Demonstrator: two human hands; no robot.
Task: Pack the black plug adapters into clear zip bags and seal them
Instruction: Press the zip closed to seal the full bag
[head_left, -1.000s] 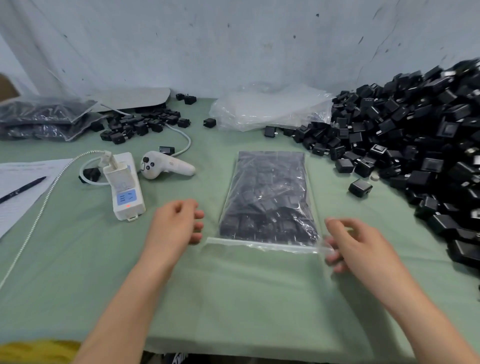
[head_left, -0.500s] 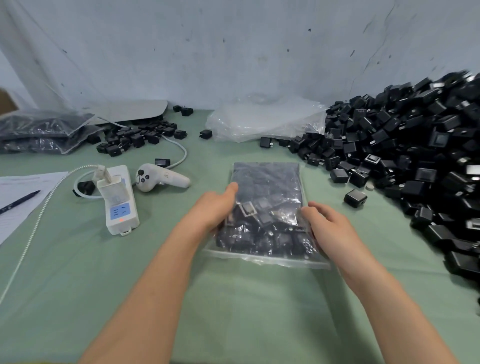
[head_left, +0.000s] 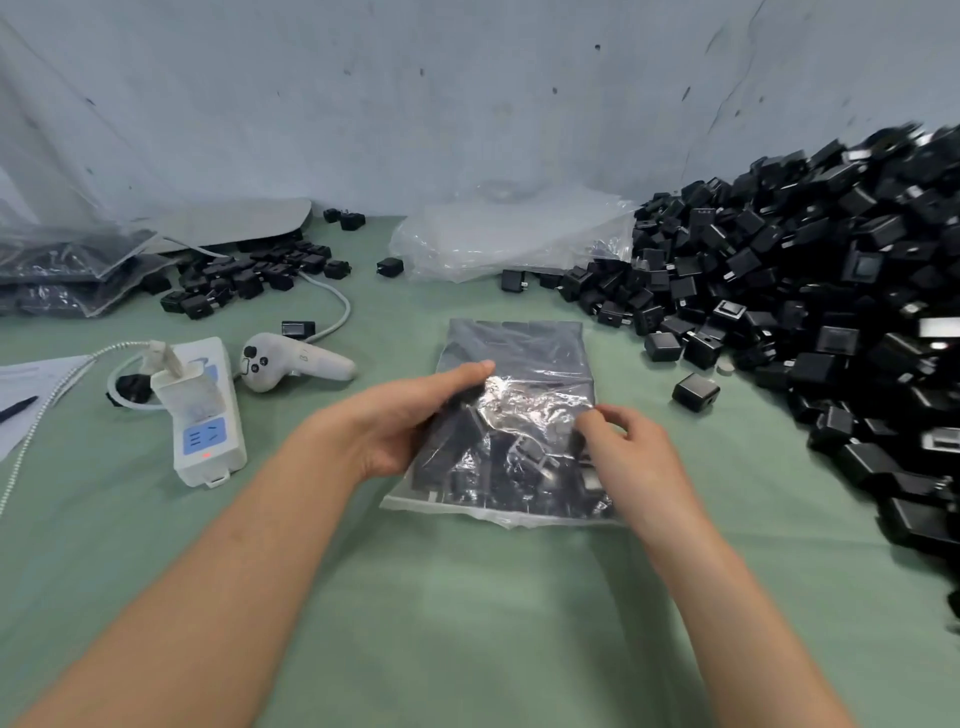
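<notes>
Green table (head_left: 467, 597): filled zip bag (head_left: 519, 452) gripped between left hand (head_left: 395, 421) and right hand (head_left: 634, 452).

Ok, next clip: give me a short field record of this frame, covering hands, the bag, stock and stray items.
Left hand: grips the filled zip bag at its left edge
Right hand: pinches the bag's right side
Bag: on the green table, zip edge toward the person; seal unclear
Loose stock: adapter pile at right
Empty bags: clear heap at back
Packed bags: far left
Other: power strip, white controller, left of the bag
</notes>
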